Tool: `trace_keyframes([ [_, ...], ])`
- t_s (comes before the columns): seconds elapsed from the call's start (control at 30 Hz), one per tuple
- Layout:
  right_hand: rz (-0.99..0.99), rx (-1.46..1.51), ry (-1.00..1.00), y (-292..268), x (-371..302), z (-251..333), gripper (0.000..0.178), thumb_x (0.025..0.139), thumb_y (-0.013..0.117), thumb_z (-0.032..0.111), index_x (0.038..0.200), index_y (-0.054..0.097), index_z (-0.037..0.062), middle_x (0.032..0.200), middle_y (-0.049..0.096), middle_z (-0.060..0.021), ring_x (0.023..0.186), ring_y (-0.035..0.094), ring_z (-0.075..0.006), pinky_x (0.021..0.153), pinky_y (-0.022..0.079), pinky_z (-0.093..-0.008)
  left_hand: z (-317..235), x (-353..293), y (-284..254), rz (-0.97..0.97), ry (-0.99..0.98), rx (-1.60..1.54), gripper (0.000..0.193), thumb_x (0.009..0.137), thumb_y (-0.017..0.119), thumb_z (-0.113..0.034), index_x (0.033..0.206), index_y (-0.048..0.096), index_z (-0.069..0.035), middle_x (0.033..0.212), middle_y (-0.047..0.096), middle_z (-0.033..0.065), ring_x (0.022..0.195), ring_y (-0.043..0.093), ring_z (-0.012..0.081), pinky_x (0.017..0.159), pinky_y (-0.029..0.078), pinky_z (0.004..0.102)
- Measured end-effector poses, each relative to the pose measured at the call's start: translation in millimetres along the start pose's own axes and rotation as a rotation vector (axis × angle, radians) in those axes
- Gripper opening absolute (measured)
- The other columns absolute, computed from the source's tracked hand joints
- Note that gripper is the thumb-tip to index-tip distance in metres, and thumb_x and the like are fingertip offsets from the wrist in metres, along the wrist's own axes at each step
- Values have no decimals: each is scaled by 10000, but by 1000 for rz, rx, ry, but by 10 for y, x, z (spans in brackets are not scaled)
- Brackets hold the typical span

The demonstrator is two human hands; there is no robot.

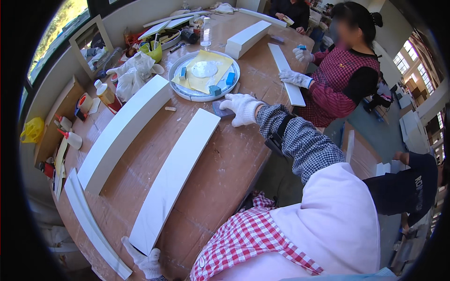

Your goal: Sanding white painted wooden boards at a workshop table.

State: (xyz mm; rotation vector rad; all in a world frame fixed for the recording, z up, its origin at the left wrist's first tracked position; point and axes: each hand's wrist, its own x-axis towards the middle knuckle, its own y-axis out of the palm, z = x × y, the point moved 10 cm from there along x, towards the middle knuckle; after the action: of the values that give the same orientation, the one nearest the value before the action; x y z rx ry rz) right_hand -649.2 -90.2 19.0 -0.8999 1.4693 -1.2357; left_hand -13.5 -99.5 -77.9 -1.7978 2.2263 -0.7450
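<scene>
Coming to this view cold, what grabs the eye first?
The long white board slanting across the brown table, left hand at its near end. Then the right hand, by a greyish block near the far end. Beyond: a round tray bearing yellow paper.

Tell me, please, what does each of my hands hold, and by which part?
The white-gloved left hand holds the long flat white board by its near end. The white-gloved right hand touches a grey block; gripping cannot be told.
</scene>
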Motion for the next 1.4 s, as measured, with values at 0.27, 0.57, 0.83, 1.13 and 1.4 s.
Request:
trace_keyframes([
  [0.27,-190,262,260,-170,-229,-135,752,727,771,413,1401,577,141,1316,599,-256,1225,605,-403,1042,496,-428,-39,-1,-2,-2,-122,49,1282,657,931,-478,1582,226,62,1539,447,193,1384,471,286,1151,400,381],
  [0.57,-572,137,-150,-187,-282,1460,607,806,667,505,1278,672,122,1169,673,-198,1046,662,-398,916,535,-477,-237,121,52,-62,-103,184,1004,586,787,-142,1514,415,-44,1341,595,126,1222,591,263,1062,483,365],
  [0.83,-451,259,-405,-14,-485,2170,561,807,669,507,1276,663,200,1161,669,-181,1070,666,-366,933,515,-507,-178,58,5,-64,-118,184,1028,572,819,-212,1505,422,-45,1355,579,137,1254,572,284,1104,457,366],
  [1.13,-466,93,-319,-175,-128,2557,583,808,678,467,1295,696,148,1108,676,-193,1023,661,-375,917,524,-486,-240,124,-6,-86,-133,306,956,535,858,-269,1391,491,-53,1285,572,143,1234,560,336,1115,443,416],
  [1.4,-222,222,-805,-59,-684,3765,603,806,742,405,1327,659,112,1165,655,-215,1094,643,-360,944,532,-448,-529,221,0,-38,-114,359,965,516,947,-251,1361,514,-80,1219,573,134,1179,570,342,1066,474,440],
])
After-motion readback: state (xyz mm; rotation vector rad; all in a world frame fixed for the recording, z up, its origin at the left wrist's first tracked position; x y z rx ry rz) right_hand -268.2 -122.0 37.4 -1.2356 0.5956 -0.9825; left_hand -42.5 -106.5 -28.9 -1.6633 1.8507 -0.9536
